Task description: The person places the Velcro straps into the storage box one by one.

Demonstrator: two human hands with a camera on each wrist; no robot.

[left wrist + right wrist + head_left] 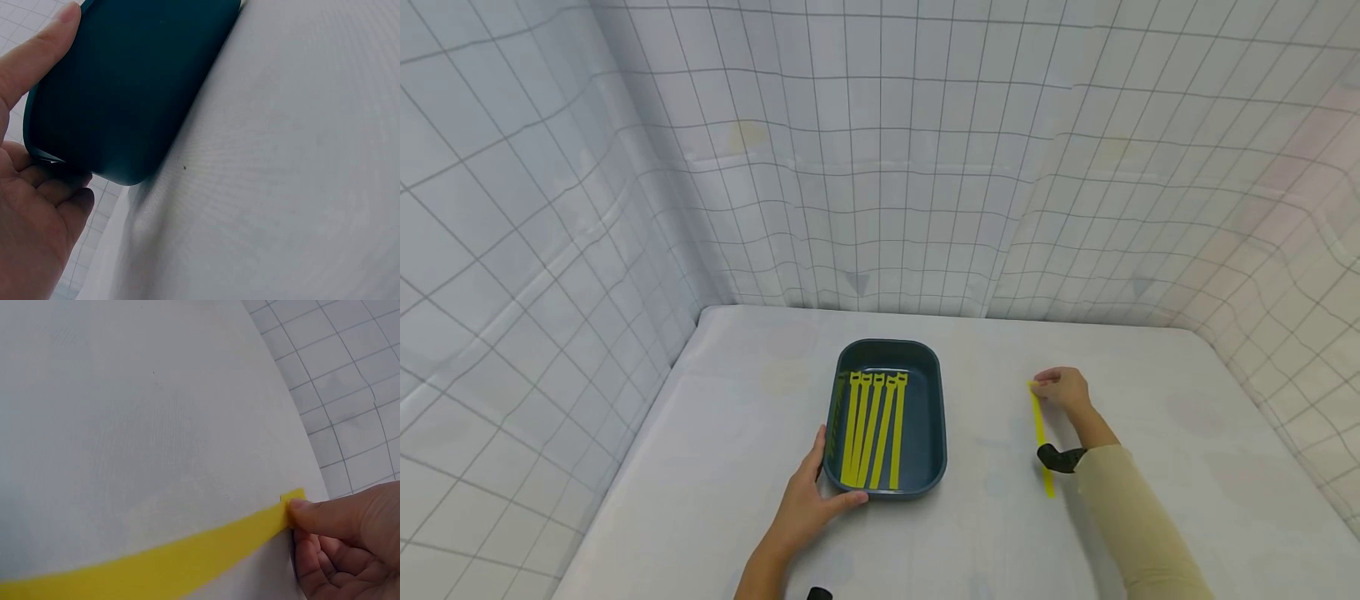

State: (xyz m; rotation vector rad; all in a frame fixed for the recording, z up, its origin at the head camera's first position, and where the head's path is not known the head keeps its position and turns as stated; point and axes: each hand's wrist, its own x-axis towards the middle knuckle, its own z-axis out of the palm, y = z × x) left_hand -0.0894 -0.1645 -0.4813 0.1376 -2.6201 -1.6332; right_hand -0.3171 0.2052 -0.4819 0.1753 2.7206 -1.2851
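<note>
A dark teal tray (922,437) stands on the white table, and several yellow hook-and-loop cable straps (872,433) lie in it side by side, slotted heads at the far end. My left hand (805,504) holds the tray's near left corner, thumb on the near rim and fingers against the left side. In the left wrist view the outer wall of the tray (137,81) hides its contents. To the right, my right hand (1063,390) pinches one yellow cable strap (1039,421) by its head end between thumb and fingers. The strap (162,565) stretches back toward the near side, partly behind a black wrist mount.
White cloth with a dark grid (925,167) hangs behind the table and along both sides. The white tabletop (992,467) spreads between the tray and my right hand. A black mount (1060,458) sits on the right wrist.
</note>
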